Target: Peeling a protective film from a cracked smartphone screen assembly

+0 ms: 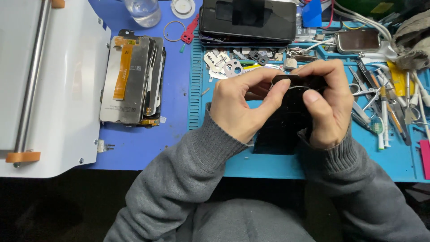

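Black and glossy, the phone panel (286,121) sits at centre frame, pinched at its top edge by your left hand (237,110) and right hand (327,105). Press unevenly and it may crack, or slip onto the blue mat (268,163).

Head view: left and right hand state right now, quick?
Left hand: closed, pinching the top edge of the black phone part.
Right hand: closed on the same black phone part, thumb pressed on its face.

Both grey-sleeved forearms angle inward. The left hand (237,107) and right hand (329,105) meet, fingers curled, thumbs pressing toward each other, both gripping.
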